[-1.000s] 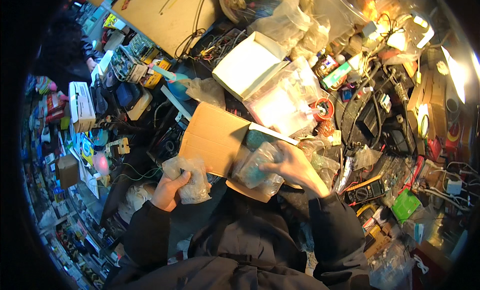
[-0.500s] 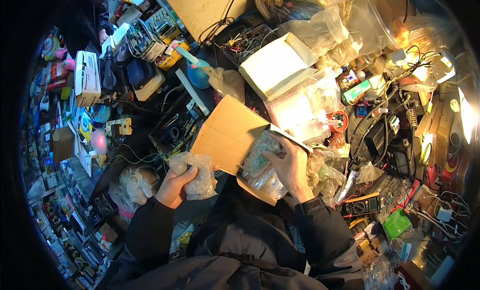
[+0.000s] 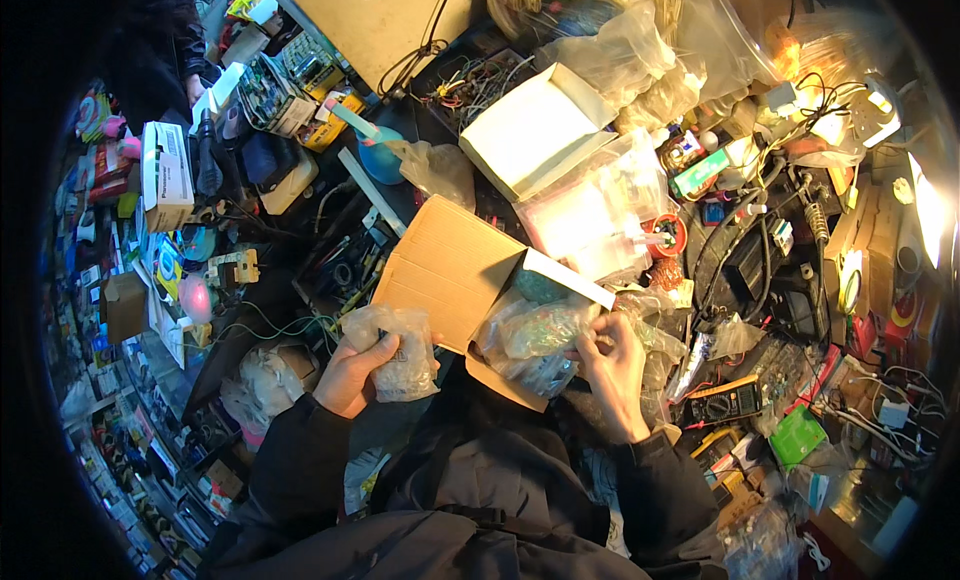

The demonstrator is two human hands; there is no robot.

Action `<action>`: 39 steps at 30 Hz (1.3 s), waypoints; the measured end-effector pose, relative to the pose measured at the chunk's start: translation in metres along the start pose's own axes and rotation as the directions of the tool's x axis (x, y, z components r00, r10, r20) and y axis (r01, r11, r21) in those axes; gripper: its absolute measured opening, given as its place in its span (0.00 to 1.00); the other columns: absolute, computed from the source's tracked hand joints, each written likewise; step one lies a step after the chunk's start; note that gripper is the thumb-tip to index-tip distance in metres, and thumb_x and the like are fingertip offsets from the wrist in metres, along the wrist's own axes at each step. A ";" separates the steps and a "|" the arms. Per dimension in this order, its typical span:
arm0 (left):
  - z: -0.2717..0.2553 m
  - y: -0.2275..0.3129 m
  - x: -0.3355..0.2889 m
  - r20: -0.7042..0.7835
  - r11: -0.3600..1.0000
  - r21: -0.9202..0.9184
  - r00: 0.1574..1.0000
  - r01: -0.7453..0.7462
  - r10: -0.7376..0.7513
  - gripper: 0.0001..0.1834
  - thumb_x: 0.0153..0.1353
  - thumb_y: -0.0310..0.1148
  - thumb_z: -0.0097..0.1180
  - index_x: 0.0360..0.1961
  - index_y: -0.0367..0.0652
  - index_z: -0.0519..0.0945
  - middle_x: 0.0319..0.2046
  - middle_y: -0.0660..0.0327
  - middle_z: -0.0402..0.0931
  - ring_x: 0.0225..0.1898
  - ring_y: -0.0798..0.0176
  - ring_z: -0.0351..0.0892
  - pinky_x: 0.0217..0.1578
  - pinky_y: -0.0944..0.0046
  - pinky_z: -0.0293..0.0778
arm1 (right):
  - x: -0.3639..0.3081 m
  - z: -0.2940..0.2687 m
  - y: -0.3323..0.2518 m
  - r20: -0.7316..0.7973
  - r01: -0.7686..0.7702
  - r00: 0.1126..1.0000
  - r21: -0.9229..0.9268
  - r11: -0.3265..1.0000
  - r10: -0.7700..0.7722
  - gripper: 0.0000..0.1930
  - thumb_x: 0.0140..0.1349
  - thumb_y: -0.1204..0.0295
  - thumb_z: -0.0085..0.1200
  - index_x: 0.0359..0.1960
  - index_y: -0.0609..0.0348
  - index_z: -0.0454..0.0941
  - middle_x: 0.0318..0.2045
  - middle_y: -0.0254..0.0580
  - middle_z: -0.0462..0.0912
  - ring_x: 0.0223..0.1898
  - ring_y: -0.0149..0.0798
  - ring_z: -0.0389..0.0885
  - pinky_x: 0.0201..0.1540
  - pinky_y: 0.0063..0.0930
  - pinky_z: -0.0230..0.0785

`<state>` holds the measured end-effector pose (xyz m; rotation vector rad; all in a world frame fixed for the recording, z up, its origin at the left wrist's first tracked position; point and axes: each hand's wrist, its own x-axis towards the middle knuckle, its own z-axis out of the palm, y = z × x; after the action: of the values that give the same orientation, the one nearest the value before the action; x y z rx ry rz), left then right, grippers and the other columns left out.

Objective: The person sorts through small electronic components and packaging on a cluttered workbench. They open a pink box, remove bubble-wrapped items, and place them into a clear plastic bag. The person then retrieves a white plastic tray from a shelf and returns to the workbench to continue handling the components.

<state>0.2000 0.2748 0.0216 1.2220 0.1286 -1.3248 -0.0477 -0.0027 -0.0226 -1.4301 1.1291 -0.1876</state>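
Note:
My left hand (image 3: 350, 378) is closed round a small, crumpled clear plastic bag (image 3: 407, 365), thumb on top; its contents are too blurred to make out. Beside it lies an open cardboard box, its brown lid (image 3: 435, 265) folded back to the left. Several clear plastic bags fill the box, one with greenish contents (image 3: 540, 288). At the box's right side my right hand (image 3: 615, 370) pinches the edge of a clear plastic bag (image 3: 545, 332) with thumb and fingertips. What lies in that bag cannot be told.
A white open box (image 3: 537, 130) stands beyond the cardboard one, with clear packets (image 3: 590, 220) beside it. To the right are a multimeter (image 3: 722, 405), a green card (image 3: 797, 437) and tangled cables. A blue bottle (image 3: 380, 158) stands at the back left, and a co-worker's hand (image 3: 194, 88) shows far left.
My right hand has drawn back from inside the box toward its right edge, pulling at a clear bag. My left hand keeps its bag. The view has shifted slightly.

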 end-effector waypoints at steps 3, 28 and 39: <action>0.002 0.000 0.004 0.006 1.000 0.001 1.000 0.013 -0.013 0.31 0.87 0.42 0.58 0.82 0.39 0.69 0.69 0.41 0.85 0.61 0.42 0.93 0.61 0.41 0.90 | -0.020 0.011 0.014 -0.051 -0.123 0.984 0.491 0.862 0.170 0.09 0.77 0.84 0.64 0.48 0.59 0.75 0.44 0.41 0.88 0.46 0.38 0.94 0.55 0.33 0.86; 0.026 0.002 0.017 0.082 0.997 0.073 0.997 0.003 -0.009 0.30 0.87 0.42 0.59 0.79 0.36 0.70 0.68 0.36 0.84 0.61 0.41 0.92 0.63 0.41 0.89 | 0.000 0.059 0.022 0.171 0.558 0.784 -0.613 0.558 -0.596 0.25 0.63 0.80 0.68 0.63 0.53 0.86 0.57 0.41 0.84 0.54 0.52 0.88 0.53 0.44 0.85; 0.079 0.006 0.019 0.049 0.999 0.005 0.998 -0.037 0.036 0.26 0.88 0.35 0.60 0.79 0.34 0.75 0.69 0.50 0.87 0.71 0.55 0.86 0.73 0.52 0.80 | -0.048 -0.002 -0.037 0.126 0.208 0.972 -0.077 0.975 -0.198 0.16 0.77 0.78 0.69 0.63 0.66 0.88 0.59 0.46 0.92 0.55 0.37 0.95 0.59 0.32 0.86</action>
<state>0.1678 0.2036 0.0459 1.1911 0.0675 -1.3230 -0.0550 0.0211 0.0320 -1.6163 0.9037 -0.1959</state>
